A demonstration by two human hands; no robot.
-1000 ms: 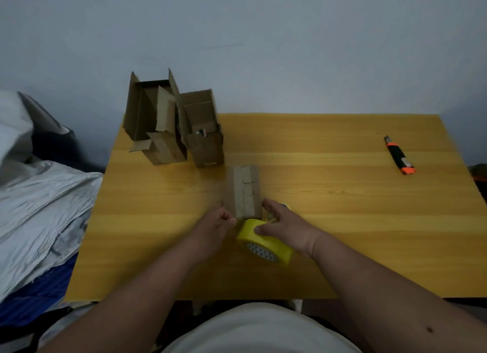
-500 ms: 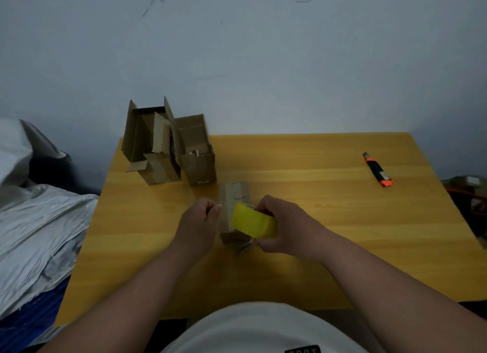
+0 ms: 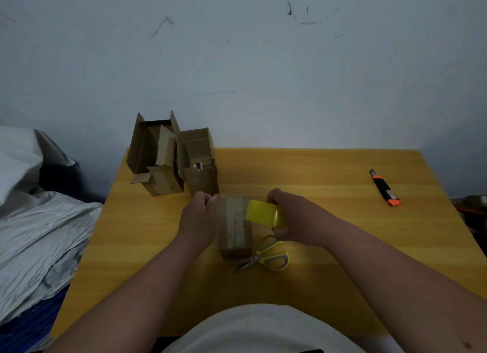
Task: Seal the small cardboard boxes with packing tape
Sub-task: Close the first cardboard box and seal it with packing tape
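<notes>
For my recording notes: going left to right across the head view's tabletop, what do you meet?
Open cardboard boxes → left hand → small box → tape roll → right hand → utility knife.

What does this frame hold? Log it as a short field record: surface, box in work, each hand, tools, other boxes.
surface: yellow wooden table
box in work: closed cardboard box, lying near the table's middle
left hand: fingers curled, pinching at the box's far left edge; what it pinches cannot be made out
right hand: grips the yellow tape roll against the box top
tools: scissors beside the box, untouched; utility knife far right
other boxes: two open boxes at the far left, flaps up
</notes>
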